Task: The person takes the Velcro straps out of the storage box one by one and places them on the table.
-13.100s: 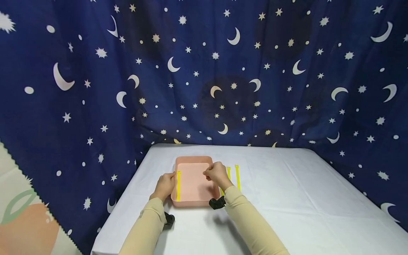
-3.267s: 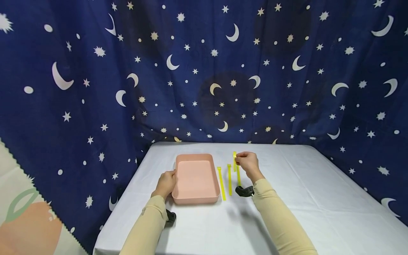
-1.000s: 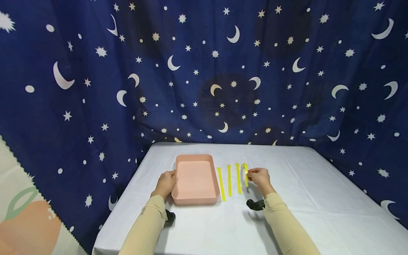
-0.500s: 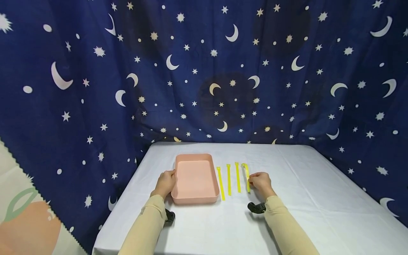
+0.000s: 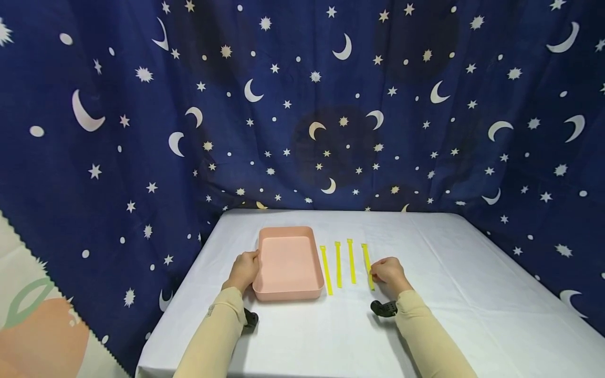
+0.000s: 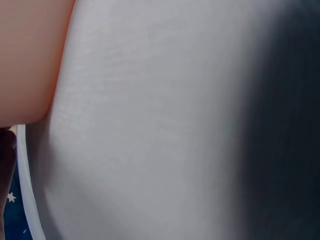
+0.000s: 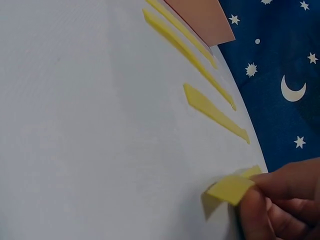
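Note:
In the head view my left hand (image 5: 245, 270) grips the left wall of a shallow pink box (image 5: 289, 296), whose inside shows bare. The left wrist view has the box's wall (image 6: 30, 60) at its upper left and a sliver of fingers (image 6: 7, 155) under it. On the right, my right hand (image 5: 389, 273) pinches a yellow hook-and-loop cable tie (image 5: 366, 258) near its lower end, its wider head pointing away. Seen from the right wrist, this cable tie (image 7: 231, 190) bends up between thumb and forefinger. Three similar ties, left (image 5: 326, 270), middle (image 5: 338, 265) and right (image 5: 352, 262), lie flat between box and hand.
A white cloth covers the table (image 5: 312, 336). Behind it and at both sides hangs a dark blue curtain (image 5: 302, 105) with moons and stars. Black wrist devices, left (image 5: 251, 318) and right (image 5: 384, 308), sit under the sleeves.
Earlier a yellow tie lay inside the box; later the box is bare. My right hand carried a tie over the row, then lowered it at the row's right end. My left hand stayed on the box.

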{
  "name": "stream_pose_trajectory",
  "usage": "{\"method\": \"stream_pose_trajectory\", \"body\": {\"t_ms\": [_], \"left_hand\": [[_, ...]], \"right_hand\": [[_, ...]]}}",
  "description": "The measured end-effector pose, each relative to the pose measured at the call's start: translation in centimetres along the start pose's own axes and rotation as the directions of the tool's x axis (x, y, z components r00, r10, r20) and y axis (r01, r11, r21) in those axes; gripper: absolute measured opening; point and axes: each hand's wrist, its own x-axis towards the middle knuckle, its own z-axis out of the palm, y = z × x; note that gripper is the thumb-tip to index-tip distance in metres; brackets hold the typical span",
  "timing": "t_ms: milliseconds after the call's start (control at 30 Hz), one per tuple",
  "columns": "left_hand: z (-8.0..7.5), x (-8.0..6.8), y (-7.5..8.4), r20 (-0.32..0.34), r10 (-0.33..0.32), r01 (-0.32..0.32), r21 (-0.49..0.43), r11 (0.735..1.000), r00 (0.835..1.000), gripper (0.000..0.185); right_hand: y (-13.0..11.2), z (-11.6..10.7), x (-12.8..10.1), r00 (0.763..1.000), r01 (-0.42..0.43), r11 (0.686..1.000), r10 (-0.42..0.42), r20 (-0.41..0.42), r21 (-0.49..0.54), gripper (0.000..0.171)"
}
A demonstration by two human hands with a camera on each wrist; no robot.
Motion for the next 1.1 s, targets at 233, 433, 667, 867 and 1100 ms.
{"method": "stream_pose_trajectory", "body": {"t_ms": [233,433,667,867,1100], "left_hand": [[-0.1,0.0,0.1,-0.005,0.009,-0.009,0.007,1.0,1.0,0.037],[-0.3,-0.1,0.4,0.001,0.01,-0.01,0.007,1.0,1.0,0.037],[-0.6,0.0,0.8,-0.009,0.021,-0.02,0.01,1.0,1.0,0.036],[-0.5,0.0,0.6,0.0,0.001,-0.001,0.021,1.0,1.0,0.037],[-0.3,-0.4,0.1,-0.001,0.021,-0.021,0.017,1.0,1.0,0.037]], "right_hand": [[-0.4,0.2,0.6,1.0,-0.022,1.0,0.022,0.007,-0.016,0.02],[-0.8,0.4,0.9,1.0,-0.029,0.999,0.029,-0.009,-0.037,0.02],[-1.1,0.4,0.7,1.0,0.009,1.0,-0.009,-0.003,-0.02,0.019],[-1.0,0.6,0.6,0.998,0.06,0.998,-0.061,-0.008,-0.035,0.019],[-0.6,0.9,0.1,0.993,0.114,0.985,-0.117,-0.015,-0.127,0.012]]}}
